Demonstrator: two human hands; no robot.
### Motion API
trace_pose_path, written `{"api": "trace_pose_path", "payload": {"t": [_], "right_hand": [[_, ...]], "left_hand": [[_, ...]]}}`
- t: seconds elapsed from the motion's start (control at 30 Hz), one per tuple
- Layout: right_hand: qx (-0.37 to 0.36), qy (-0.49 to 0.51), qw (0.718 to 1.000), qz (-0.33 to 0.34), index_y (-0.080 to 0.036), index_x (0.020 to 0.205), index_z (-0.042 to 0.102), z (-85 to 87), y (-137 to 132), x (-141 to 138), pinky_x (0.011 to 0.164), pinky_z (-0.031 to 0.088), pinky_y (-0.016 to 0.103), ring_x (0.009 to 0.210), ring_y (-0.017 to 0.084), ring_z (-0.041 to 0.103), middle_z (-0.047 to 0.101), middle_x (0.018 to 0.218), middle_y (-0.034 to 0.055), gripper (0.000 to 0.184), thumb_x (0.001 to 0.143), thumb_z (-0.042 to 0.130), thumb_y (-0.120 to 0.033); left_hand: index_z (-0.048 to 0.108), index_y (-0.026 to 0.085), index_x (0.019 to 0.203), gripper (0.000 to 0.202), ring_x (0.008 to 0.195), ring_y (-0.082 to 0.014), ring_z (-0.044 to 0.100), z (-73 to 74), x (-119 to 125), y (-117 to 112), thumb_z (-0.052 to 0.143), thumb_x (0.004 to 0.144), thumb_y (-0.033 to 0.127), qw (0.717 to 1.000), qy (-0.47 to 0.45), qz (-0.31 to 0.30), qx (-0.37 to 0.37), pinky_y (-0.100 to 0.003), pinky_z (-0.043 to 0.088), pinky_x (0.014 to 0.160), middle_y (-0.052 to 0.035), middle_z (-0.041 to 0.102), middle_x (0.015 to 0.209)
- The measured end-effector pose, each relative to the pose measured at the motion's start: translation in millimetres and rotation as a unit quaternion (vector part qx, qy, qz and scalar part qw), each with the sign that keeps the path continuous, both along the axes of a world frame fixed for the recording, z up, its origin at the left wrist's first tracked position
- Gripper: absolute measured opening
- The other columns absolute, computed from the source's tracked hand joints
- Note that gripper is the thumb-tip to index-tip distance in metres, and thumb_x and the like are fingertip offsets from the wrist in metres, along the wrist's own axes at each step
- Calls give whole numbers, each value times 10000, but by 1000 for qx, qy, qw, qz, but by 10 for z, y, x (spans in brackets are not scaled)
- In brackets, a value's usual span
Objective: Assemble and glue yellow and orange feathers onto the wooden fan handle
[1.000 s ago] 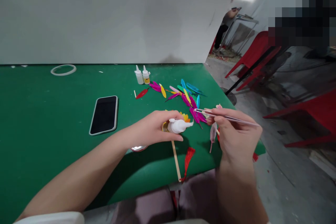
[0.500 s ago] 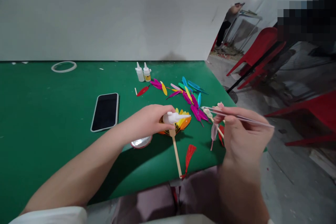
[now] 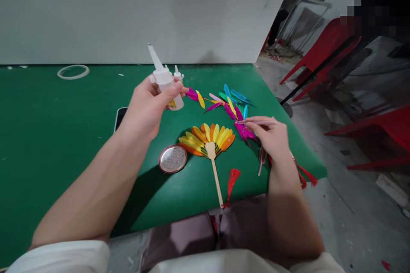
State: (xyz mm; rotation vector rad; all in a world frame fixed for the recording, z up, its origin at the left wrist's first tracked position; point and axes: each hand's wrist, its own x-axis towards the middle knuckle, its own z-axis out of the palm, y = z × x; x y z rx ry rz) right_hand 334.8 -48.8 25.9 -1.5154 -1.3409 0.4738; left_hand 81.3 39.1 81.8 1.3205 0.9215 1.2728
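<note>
My left hand is closed around a white squeeze bottle with a long pointed nozzle, raised above the table and tipped slightly left. In my right hand is a pair of slim tweezers, their tips at the magenta feathers. Whether the tips grip one, I cannot tell. Between my hands lies a feather fan in yellow and orange with a pale wooden handle. A red tassel rests by that handle. Left of the fan sits a round silvery lid or dish with a red rim.
More feathers in blue, green, pink and yellow spread across the green table. A second small bottle stands behind the held one. My left forearm partly covers a phone. A clear ring lies far left; red chairs stand right.
My left hand has lifted the bottle up and left, away from the fan, and its nozzle now points upward. My right hand has moved the tweezers left and slightly forward to the magenta feathers.
</note>
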Motion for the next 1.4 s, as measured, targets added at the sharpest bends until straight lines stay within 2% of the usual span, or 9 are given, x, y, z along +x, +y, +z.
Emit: {"api": "trace_pose_path", "payload": {"t": [0.1,0.3,0.77,1.4], "right_hand": [[-88,-62,992,61,-207,777,723,-167,79,-61,694,514,293,745,170,660,726,833,25,152,738,620,-311],[-137,-94,982,88,-235,749,718,-322,173,-103,792,484,299,804,163,653,721,865,4,132,753,597,-289],[-154,-109,976,113,-209,734,708,-296,191,-124,774,486,284,814,165,656,720,869,19,141,753,571,-236],[-157,-112,976,104,-219,754,714,-305,188,-110,757,484,291,808,167,653,719,874,19,150,753,589,-302]], "left_hand": [[585,187,871,280,870,-191,618,-31,43,-26,712,682,351,1000,13,-13,-8,-316,465,743,-24,633,830],[588,174,899,347,848,-204,610,-72,94,-68,703,668,407,997,73,-37,-4,-318,472,700,-56,643,868],[583,167,863,268,824,-202,615,-104,141,-72,688,676,329,995,81,-50,9,-337,483,744,-25,619,787],[582,151,887,311,836,-212,614,-105,159,-112,695,662,334,993,102,-66,-4,-355,491,744,-42,631,818]]}}
